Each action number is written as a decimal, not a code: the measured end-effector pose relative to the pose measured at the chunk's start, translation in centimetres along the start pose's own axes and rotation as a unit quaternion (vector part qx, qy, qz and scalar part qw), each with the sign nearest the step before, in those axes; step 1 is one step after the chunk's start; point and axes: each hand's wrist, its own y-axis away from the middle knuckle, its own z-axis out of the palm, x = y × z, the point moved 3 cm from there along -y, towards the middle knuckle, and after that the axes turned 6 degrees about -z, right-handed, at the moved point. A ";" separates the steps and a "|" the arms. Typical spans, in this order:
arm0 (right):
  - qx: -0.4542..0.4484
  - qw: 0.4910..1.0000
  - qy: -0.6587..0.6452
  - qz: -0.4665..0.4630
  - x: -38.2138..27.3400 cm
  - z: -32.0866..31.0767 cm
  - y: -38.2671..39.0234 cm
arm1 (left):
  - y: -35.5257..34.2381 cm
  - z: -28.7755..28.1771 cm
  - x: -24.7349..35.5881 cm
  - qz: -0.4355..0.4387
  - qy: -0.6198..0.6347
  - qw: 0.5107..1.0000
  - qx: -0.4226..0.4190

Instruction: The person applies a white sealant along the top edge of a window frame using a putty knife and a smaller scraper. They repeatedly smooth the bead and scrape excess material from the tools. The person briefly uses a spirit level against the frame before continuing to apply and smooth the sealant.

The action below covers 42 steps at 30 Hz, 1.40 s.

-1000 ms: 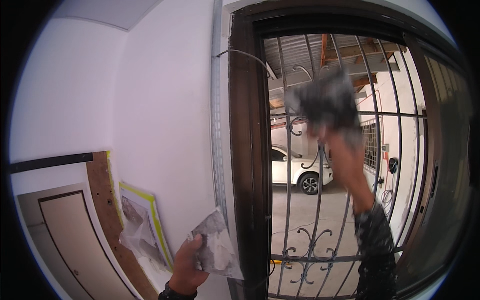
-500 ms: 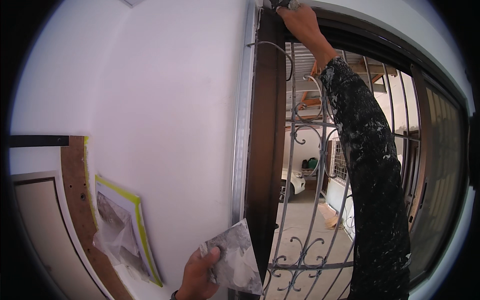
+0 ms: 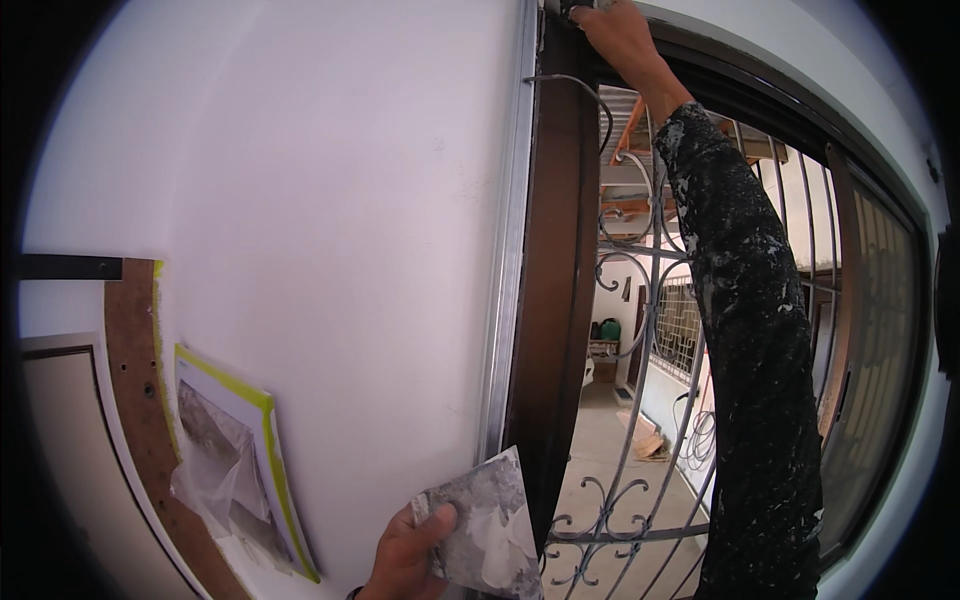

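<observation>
Low in the view, my left hand (image 3: 410,555) grips a flat square metal plate (image 3: 490,535) smeared with white and grey filler, thumb on its face. The plate tilts beside the lower end of a brown door frame (image 3: 553,250). My right arm, in a black sleeve spattered with white (image 3: 745,300), stretches up across the opening. At its end my right hand (image 3: 622,40) is closed around a dark tool (image 3: 578,8) at the frame's top left corner. The picture's upper edge cuts off most of that tool, so its kind does not show.
A metal strip (image 3: 507,250) runs along the white wall's edge, with a bent cable (image 3: 575,82) sticking out above. Scrolled bars (image 3: 655,250) fill the doorway. To the left are a yellow-edged panel (image 3: 270,470) under plastic, a brown board (image 3: 140,370) and a door (image 3: 65,430).
The view has swung slightly, so the door frame and both hands sit further right. Both hands keep their holds, and the right one stays by the upper corner.
</observation>
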 end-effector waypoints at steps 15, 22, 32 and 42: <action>-0.083 0.985 -0.121 0.087 -0.4 -1.4 -1.7 | -0.5 -0.3 0.0 -0.013 0.009 1.000 -0.021; -0.092 0.989 -0.113 0.003 -0.6 -1.5 -0.8 | -0.6 -0.1 0.2 -0.012 0.003 0.999 -0.030; -0.052 0.857 -0.420 0.293 -3.1 -5.8 1.8 | -0.7 0.2 0.3 -0.001 -0.009 0.999 -0.037; -0.144 0.859 -0.396 0.292 -4.9 -10.1 3.6 | -0.6 0.9 0.7 -0.030 0.042 0.999 0.009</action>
